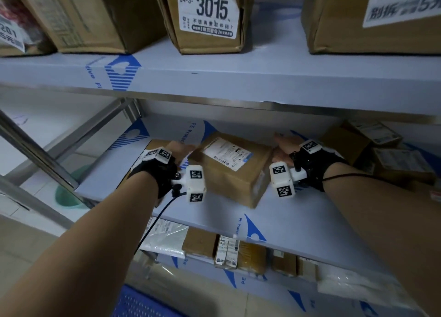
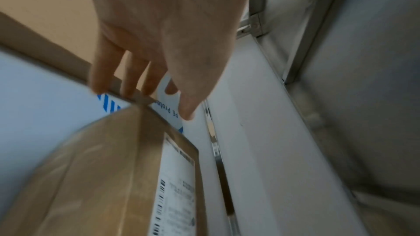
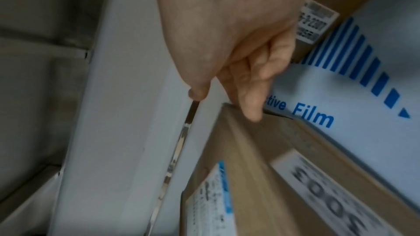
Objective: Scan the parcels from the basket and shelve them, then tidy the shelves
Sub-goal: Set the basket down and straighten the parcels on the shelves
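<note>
A brown cardboard parcel (image 1: 231,171) with a white shipping label lies on the middle shelf (image 1: 298,211), which is covered in blue-printed film. My left hand (image 1: 182,149) is at the parcel's left end, and its straight fingers (image 2: 127,82) touch the edge of a flat cardboard box (image 2: 45,15) right beside the parcel (image 2: 109,177). My right hand (image 1: 282,146) is at the parcel's right end. Its index fingertip (image 3: 253,112) rests on the far corner of the parcel (image 3: 261,168), with the thumb spread off to the side. Neither hand is closed round anything.
Large cartons stand on the upper shelf, one labelled 3015 (image 1: 210,13). More labelled parcels (image 1: 384,149) crowd the right of the middle shelf. Several small parcels (image 1: 229,250) sit on the lower shelf. A blue basket (image 1: 143,302) is below, and a diagonal metal brace (image 1: 35,149) and a green basin (image 1: 69,195) are at left.
</note>
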The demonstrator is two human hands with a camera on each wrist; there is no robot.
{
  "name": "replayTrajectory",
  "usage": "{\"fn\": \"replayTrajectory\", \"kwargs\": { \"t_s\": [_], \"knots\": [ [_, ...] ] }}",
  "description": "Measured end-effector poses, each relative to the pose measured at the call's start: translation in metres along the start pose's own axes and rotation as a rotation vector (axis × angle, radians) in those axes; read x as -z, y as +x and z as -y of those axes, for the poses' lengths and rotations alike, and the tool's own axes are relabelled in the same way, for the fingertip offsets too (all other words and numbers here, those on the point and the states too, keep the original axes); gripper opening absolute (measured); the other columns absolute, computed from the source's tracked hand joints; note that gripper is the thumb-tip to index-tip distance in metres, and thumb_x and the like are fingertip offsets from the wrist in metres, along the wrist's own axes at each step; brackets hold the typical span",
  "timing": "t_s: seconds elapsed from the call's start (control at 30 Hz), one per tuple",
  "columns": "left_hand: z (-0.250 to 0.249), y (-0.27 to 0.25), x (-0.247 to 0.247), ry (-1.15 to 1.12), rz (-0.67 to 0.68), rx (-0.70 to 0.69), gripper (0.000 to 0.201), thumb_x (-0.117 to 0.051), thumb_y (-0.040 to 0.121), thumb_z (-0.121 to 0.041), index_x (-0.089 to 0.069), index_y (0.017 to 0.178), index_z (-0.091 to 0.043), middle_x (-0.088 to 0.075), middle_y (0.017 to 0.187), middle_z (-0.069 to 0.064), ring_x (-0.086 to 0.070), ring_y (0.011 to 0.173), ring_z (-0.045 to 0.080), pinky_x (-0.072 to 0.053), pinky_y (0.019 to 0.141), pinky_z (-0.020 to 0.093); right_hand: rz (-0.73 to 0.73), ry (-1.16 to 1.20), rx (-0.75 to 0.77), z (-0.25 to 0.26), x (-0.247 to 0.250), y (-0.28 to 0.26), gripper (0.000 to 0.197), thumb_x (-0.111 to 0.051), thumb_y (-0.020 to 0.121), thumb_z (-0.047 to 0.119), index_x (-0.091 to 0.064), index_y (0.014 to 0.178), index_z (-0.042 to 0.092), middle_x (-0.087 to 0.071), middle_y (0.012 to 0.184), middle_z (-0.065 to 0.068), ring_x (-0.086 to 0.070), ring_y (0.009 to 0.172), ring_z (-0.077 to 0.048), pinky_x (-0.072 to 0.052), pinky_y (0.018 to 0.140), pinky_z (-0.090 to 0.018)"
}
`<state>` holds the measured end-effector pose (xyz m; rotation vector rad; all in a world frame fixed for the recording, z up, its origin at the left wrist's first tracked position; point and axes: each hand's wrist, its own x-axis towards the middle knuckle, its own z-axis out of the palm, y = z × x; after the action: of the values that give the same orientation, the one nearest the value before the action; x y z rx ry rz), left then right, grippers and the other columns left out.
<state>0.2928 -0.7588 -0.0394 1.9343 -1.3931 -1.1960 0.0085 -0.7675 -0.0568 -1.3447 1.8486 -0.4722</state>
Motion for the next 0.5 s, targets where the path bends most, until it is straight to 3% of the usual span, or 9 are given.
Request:
{"fn": "replayTrajectory", "kwargs": {
  "t_s": [0.07, 0.1, 0.17, 0.23, 0.27, 0.33, 0.37, 0.43, 0.5],
  "knots": [
    [0.009, 0.002, 0.004, -0.031, -0.033, 0.006, 0.029, -0.060, 0.093, -0.018, -0.061, 0.111, 0.005, -0.060, 0.109, 0.025, -0.059, 0.094, 0.036, -0.046, 0.081, 0.036, 0.025, 0.040, 0.006, -0.005, -0.004, 0.007, 0.043, -0.056, 0.094, 0.031, -0.052, 0.128, 0.005, -0.061, 0.116, -0.016, -0.059, 0.103, -0.032, -0.048, 0.089, -0.023],
    [0.013, 0.000, 0.002, -0.044, -0.024, 0.028, 0.034, -0.063, 0.091, -0.020, -0.059, 0.113, 0.005, -0.057, 0.110, 0.024, -0.057, 0.095, 0.032, -0.044, 0.084, 0.038, 0.057, 0.048, -0.016, -0.006, -0.008, 0.011, 0.058, -0.064, 0.087, 0.040, -0.051, 0.133, 0.007, -0.058, 0.127, -0.015, -0.059, 0.112, -0.033, -0.049, 0.096, -0.032],
    [0.020, -0.006, -0.006, -0.117, 0.027, 0.084, 0.045, -0.073, 0.082, -0.028, -0.058, 0.109, 0.005, -0.060, 0.103, 0.022, -0.058, 0.090, 0.033, -0.047, 0.085, 0.044, 0.152, 0.160, -0.046, -0.008, -0.016, 0.014, 0.073, -0.070, 0.077, 0.051, -0.053, 0.134, 0.008, -0.056, 0.134, -0.013, -0.058, 0.118, -0.032, -0.053, 0.093, -0.041],
    [0.012, -0.029, -0.016, -0.167, 0.126, 0.123, 0.047, -0.072, 0.082, -0.033, -0.057, 0.111, 0.002, -0.064, 0.094, 0.021, -0.061, 0.085, 0.035, -0.052, 0.084, 0.046, 0.235, 0.246, -0.059, 0.002, -0.025, -0.007, 0.060, -0.061, 0.090, 0.043, -0.050, 0.135, 0.005, -0.054, 0.136, -0.014, -0.055, 0.122, -0.032, -0.053, 0.081, -0.035],
    [0.006, -0.038, -0.019, -0.186, 0.136, 0.115, 0.039, -0.066, 0.089, -0.029, -0.056, 0.113, 0.000, -0.062, 0.089, 0.017, -0.061, 0.081, 0.032, -0.056, 0.078, 0.038, 0.251, 0.242, -0.072, 0.003, -0.027, -0.016, 0.054, -0.057, 0.094, 0.040, -0.050, 0.134, 0.003, -0.055, 0.133, -0.013, -0.054, 0.123, -0.032, -0.051, 0.078, -0.034],
    [-0.002, -0.044, -0.023, -0.205, 0.114, 0.067, 0.032, -0.053, 0.097, -0.017, -0.052, 0.124, 0.000, -0.061, 0.089, 0.013, -0.057, 0.069, 0.019, -0.054, 0.055, 0.020, 0.273, 0.253, -0.071, 0.002, -0.029, -0.024, 0.054, -0.058, 0.094, 0.039, -0.049, 0.134, 0.004, -0.060, 0.125, -0.013, -0.060, 0.113, -0.029, -0.051, 0.084, -0.036],
    [-0.007, -0.047, -0.022, -0.199, 0.094, 0.049, 0.037, -0.050, 0.098, -0.014, -0.049, 0.130, 0.004, -0.063, 0.100, 0.018, -0.054, 0.066, 0.016, -0.050, 0.049, 0.018, 0.288, 0.276, -0.077, 0.004, -0.028, -0.024, 0.054, -0.059, 0.094, 0.038, -0.048, 0.135, 0.005, -0.063, 0.115, -0.011, -0.062, 0.101, -0.026, -0.050, 0.084, -0.035],
    [-0.010, -0.053, -0.021, -0.183, 0.089, 0.015, 0.041, -0.050, 0.097, -0.010, -0.045, 0.133, 0.008, -0.054, 0.130, 0.027, -0.053, 0.066, 0.016, -0.049, 0.055, 0.021, 0.310, 0.291, -0.086, 0.007, -0.026, -0.030, 0.042, -0.055, 0.097, 0.034, -0.051, 0.126, 0.004, -0.056, 0.090, -0.004, -0.055, 0.078, -0.018, -0.047, 0.075, -0.028],
    [-0.010, -0.059, -0.015, -0.222, 0.072, 0.003, 0.041, -0.051, 0.096, -0.008, -0.045, 0.134, 0.007, -0.047, 0.139, 0.026, -0.059, 0.082, 0.024, -0.050, 0.070, 0.028, 0.305, 0.259, -0.085, 0.012, -0.023, -0.037, 0.026, -0.052, 0.098, 0.032, -0.054, 0.098, 0.007, -0.051, 0.082, -0.003, -0.050, 0.070, -0.016, -0.043, 0.068, -0.026]
  ]
}}
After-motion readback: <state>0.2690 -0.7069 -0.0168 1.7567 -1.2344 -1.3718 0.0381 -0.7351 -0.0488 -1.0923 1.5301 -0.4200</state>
